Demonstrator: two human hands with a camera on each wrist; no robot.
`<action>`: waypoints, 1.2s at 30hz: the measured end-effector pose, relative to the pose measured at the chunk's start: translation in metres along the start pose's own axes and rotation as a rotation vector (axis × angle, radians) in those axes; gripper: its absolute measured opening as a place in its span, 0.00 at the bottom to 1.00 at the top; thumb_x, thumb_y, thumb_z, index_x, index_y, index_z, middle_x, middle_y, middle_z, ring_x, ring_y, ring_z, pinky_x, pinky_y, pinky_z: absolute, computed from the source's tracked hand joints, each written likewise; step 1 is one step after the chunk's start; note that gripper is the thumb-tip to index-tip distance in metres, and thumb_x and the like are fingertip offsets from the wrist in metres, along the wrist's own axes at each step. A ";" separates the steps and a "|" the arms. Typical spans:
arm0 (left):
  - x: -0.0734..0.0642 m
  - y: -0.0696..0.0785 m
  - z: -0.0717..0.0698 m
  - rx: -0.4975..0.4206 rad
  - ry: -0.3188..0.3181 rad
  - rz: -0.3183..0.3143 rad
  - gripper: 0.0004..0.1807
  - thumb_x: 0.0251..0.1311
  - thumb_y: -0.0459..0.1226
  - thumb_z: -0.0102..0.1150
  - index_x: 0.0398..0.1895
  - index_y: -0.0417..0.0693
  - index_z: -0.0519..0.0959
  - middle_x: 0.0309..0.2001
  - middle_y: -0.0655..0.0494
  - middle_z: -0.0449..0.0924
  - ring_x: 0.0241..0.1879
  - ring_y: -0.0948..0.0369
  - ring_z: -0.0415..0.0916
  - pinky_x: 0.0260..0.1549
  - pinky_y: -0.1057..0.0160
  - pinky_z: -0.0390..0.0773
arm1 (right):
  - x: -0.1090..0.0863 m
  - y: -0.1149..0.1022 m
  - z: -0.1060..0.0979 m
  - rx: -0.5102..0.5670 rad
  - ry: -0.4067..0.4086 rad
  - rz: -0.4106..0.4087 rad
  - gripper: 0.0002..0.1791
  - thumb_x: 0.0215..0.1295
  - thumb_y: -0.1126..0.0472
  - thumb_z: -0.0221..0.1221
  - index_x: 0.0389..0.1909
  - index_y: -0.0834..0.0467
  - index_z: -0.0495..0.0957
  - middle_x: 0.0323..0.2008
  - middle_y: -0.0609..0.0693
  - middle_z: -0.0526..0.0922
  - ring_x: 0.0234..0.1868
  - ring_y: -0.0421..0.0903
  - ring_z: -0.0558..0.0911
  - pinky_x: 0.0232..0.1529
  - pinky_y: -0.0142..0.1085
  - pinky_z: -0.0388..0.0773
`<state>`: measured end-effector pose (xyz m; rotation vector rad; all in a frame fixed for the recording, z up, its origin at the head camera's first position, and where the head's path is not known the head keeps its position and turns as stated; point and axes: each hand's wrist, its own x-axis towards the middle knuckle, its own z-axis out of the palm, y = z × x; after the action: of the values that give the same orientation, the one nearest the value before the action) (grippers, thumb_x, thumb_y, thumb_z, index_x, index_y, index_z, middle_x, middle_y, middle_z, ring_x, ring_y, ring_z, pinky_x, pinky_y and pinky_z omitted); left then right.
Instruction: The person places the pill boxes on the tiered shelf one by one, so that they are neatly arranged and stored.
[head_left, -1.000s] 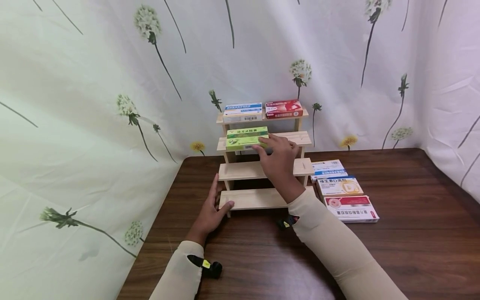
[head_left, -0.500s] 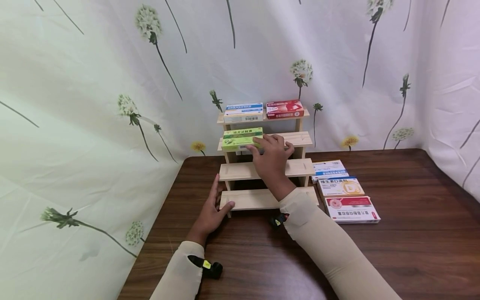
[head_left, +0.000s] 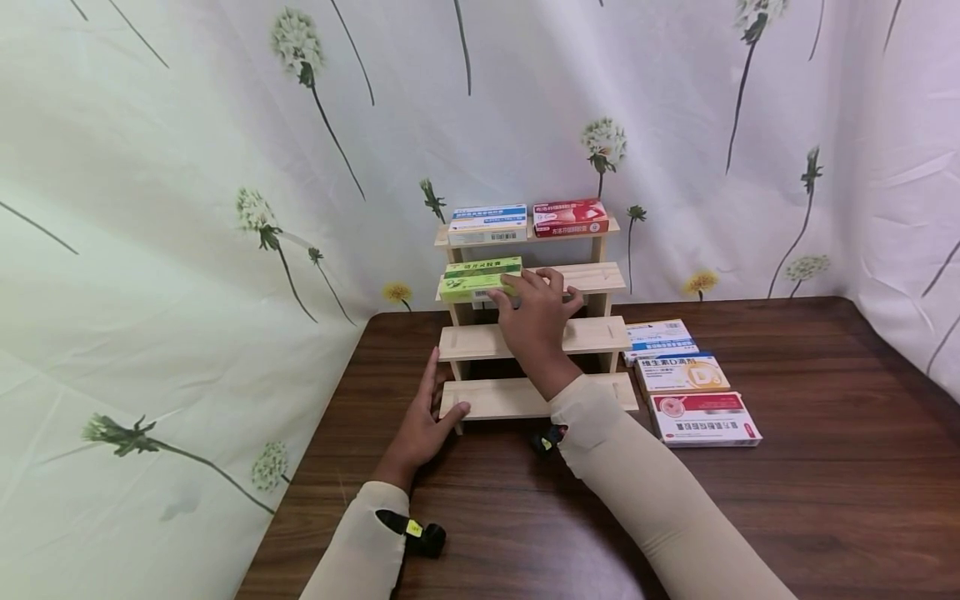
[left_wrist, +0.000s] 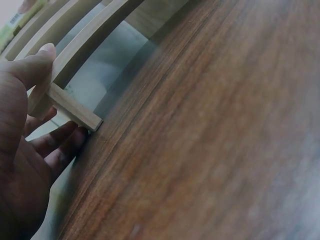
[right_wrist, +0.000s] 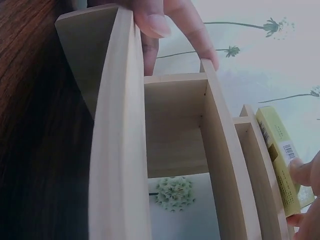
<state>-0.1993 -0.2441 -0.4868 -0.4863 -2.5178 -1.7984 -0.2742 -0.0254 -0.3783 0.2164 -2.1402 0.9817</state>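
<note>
A green medicine box (head_left: 476, 282) lies flat at the left of the second-highest step of a stepped wooden display rack (head_left: 495, 400). My right hand (head_left: 536, 321) holds the box by its right end, thumb at the front and fingers over the top. In the right wrist view, its fingertips show against the green box (right_wrist: 281, 155). My left hand (head_left: 418, 429) grips the left end of the lowest step. The left wrist view has that thumb (left_wrist: 40, 62) on the step and the other fingers behind the side support.
A blue-and-white box (head_left: 487, 223) and a red box (head_left: 570, 218) sit on the top step. Right of the rack, a blue-and-white box (head_left: 660, 337), a vitamin D box (head_left: 678, 375) and a red-and-white box (head_left: 705, 421) lie on the dark wooden table (head_left: 840, 433). Flowered cloth hangs behind.
My right hand has shifted the green box left along its step, and the box now sits straighter at the step's left end. My left hand has stayed on the rack.
</note>
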 end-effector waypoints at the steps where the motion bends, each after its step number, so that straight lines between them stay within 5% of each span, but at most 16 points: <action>1: 0.000 0.000 0.000 0.000 0.000 0.000 0.59 0.77 0.38 0.67 0.90 0.81 0.33 0.85 0.37 0.59 0.80 0.39 0.68 0.66 0.44 0.82 | 0.000 0.000 0.000 -0.006 -0.004 0.005 0.19 0.73 0.47 0.72 0.56 0.53 0.92 0.63 0.59 0.89 0.70 0.59 0.76 0.70 0.74 0.51; 9: 0.000 0.002 0.001 -0.003 0.004 -0.004 0.59 0.77 0.39 0.67 0.90 0.81 0.33 0.85 0.38 0.59 0.80 0.39 0.68 0.68 0.38 0.80 | -0.001 0.003 0.004 -0.074 -0.007 0.001 0.18 0.74 0.46 0.71 0.56 0.52 0.92 0.64 0.58 0.88 0.71 0.60 0.76 0.69 0.74 0.55; 14: 0.001 0.000 0.001 0.001 0.001 -0.007 0.58 0.78 0.39 0.67 0.90 0.81 0.33 0.85 0.38 0.60 0.79 0.39 0.69 0.67 0.43 0.82 | -0.001 0.003 0.004 -0.091 0.010 -0.048 0.19 0.73 0.47 0.72 0.58 0.52 0.92 0.66 0.58 0.85 0.72 0.62 0.75 0.67 0.73 0.58; 36: 0.000 0.000 0.000 0.002 0.009 -0.006 0.58 0.77 0.39 0.67 0.90 0.81 0.33 0.85 0.38 0.59 0.80 0.39 0.68 0.68 0.37 0.80 | -0.009 0.014 -0.010 -0.069 0.054 -0.156 0.21 0.69 0.49 0.75 0.55 0.58 0.92 0.63 0.61 0.87 0.67 0.63 0.77 0.63 0.74 0.58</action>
<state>-0.1993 -0.2437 -0.4871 -0.4698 -2.5183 -1.7960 -0.2688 -0.0100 -0.3886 0.3142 -2.0701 0.8139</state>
